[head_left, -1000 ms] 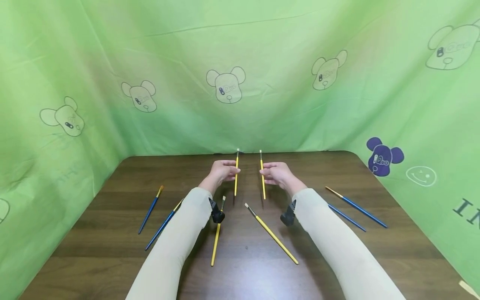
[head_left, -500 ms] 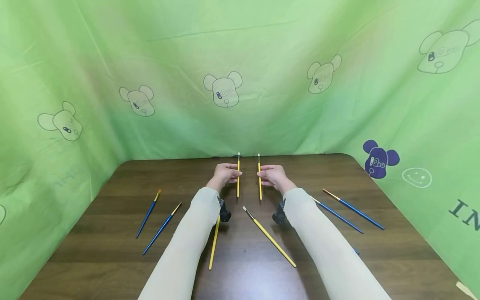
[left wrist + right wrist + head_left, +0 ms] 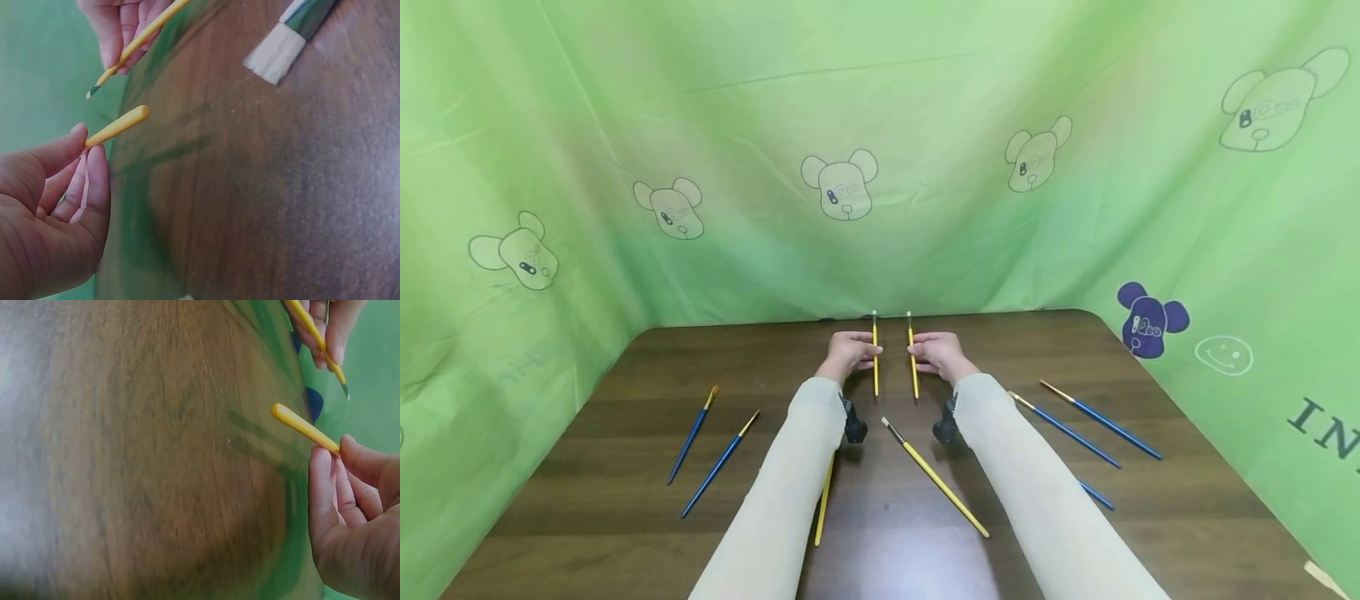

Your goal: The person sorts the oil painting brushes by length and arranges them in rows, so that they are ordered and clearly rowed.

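Observation:
Near the table's far edge, my left hand (image 3: 848, 353) pinches a yellow paintbrush (image 3: 876, 375) between thumb and fingers, its pale bristles pointing away. Just right of it, my right hand (image 3: 942, 353) pinches a second yellow paintbrush (image 3: 914, 379), held nearly parallel with a small gap between the two. Each wrist view shows the rounded handle end of its own brush, the left one (image 3: 119, 127) and the right one (image 3: 303, 427), above the wood. On the table between the forearms lies another yellow paintbrush (image 3: 940, 483); one more (image 3: 824, 508) is partly hidden by the left sleeve.
Two blue paintbrushes, one outer (image 3: 691, 437) and one inner (image 3: 718, 467), lie at left on the wooden table (image 3: 602, 500). At right lie several more blue brushes (image 3: 1112, 425), one partly under the right sleeve. A green printed cloth (image 3: 737, 267) hangs behind the far edge.
Both hands have drawn closer together with their brushes, narrowing the gap. The right forearm moved left, uncovering more of the blue brushes; the left sleeve now covers more of a yellow brush.

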`<state>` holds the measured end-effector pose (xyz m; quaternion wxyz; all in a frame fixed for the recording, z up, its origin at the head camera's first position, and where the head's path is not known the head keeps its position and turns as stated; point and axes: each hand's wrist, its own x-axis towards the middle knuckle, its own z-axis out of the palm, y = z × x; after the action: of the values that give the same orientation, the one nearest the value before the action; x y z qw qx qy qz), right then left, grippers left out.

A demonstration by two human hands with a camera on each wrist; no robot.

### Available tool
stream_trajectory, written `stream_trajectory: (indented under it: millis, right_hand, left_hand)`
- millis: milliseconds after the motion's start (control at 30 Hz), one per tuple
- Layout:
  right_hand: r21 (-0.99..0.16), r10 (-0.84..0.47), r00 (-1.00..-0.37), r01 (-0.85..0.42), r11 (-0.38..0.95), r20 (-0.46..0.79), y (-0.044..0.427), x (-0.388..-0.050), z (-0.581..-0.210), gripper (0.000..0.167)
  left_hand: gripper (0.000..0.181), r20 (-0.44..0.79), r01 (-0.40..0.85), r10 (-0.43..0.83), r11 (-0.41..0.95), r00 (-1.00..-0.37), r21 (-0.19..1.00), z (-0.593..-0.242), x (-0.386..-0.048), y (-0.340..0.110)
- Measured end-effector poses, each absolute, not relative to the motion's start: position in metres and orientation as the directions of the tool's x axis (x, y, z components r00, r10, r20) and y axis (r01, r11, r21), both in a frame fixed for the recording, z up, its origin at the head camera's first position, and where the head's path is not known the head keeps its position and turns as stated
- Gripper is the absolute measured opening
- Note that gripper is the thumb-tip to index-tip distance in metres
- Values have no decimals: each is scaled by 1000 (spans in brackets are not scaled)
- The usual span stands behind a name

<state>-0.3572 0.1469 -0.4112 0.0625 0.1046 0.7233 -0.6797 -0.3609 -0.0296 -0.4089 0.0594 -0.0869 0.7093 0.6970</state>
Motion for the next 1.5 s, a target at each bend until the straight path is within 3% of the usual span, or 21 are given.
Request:
stream_trajectory:
  millis: [267,600,967,1500]
  right_hand:
    - [-969,83,-968,240,64,-235,138,-357,-412,39]
    - [-968,78,-967,246,58,-241,131,-359,-420,36]
    - [-969,113,-966,240,55,-233,131,-361,-425,33]
    - [-948,134,-969,235,216,-209,124,-355,-418,27]
  left_hand:
    - [38,-238,-245,-91,76,-967,967,-414,-362,-25]
    - [36,-279,-292,-101,152,-955,944,-436,-390,-25]
    - [34,-264,-296,-172,202,-949,934,-425,-372,-20]
    - [28,-249,-301,-212,265,-945,916,-420,-367,-16]
